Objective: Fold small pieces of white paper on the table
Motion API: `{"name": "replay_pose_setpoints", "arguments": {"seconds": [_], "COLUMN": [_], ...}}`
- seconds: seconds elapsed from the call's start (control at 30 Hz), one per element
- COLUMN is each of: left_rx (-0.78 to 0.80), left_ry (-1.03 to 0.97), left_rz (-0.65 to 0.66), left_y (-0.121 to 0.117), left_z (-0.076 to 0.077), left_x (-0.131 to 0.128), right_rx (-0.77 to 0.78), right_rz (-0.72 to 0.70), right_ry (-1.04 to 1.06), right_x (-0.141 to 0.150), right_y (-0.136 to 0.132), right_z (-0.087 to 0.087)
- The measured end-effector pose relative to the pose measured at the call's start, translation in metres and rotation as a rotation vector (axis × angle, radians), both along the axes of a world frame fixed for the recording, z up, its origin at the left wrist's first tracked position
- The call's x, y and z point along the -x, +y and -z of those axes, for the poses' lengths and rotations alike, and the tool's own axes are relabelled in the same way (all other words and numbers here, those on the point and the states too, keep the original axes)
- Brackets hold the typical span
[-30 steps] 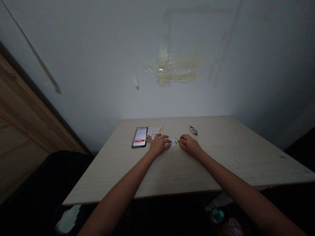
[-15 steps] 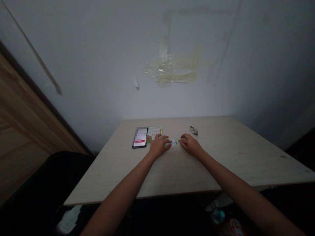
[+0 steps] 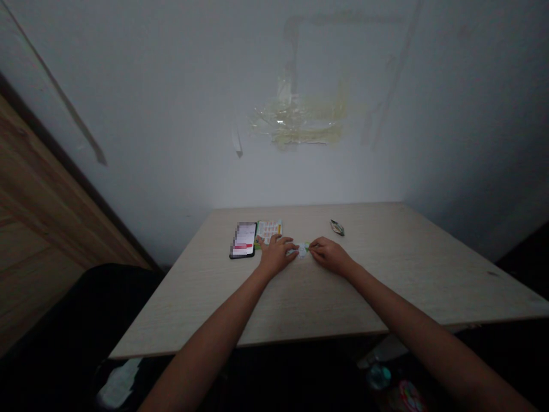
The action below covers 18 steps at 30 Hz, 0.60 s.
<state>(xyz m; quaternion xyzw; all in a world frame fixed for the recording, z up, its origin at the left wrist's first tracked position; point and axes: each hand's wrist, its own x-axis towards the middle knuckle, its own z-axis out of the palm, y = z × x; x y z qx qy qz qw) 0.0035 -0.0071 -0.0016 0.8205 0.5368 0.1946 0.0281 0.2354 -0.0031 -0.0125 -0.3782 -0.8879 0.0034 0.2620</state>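
Observation:
A small white paper piece [image 3: 302, 250] with green on it lies flat on the table between my hands. My left hand [image 3: 277, 253] is spread, palm down, with its thumb and fingertips at the paper's left edge. Behind it, the hand partly covers a printed leaflet [image 3: 271, 227]. My right hand [image 3: 330, 255] pinches at the paper's right end, near a green patch. What exactly sits between those fingertips is too small to make out.
A phone [image 3: 243, 240] with a lit screen lies left of the leaflet. A small crumpled dark-and-white wrapper-like thing [image 3: 337, 228] rests behind my right hand. The pale wooden table [image 3: 313, 309] meets a wall [image 3: 163, 114] at the back. A bottle [image 3: 379, 377] shows below the table's front edge.
My right hand has shifted slightly left, and its fingers are drawn closer together at the paper's right end. My left hand stays in place.

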Motion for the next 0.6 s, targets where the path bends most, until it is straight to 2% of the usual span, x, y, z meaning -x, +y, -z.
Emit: {"name": "replay_pose_setpoints", "arguments": {"seconds": [0.43,0.6], "left_rx": [0.001,0.036], "left_ry": [-0.020,-0.018], "left_rz": [0.012,0.023], "left_y": [0.0006,0.0021], "left_z": [0.0010,-0.0004], "left_x": [0.0019,0.0035], "right_rx": [-0.014,-0.020], "right_rz": [0.048,0.117], "right_ry": [-0.060,-0.078], "right_x": [-0.0008,0.0034], "right_y": [-0.0026,-0.0030], "right_z": [0.0015,-0.0011]}}
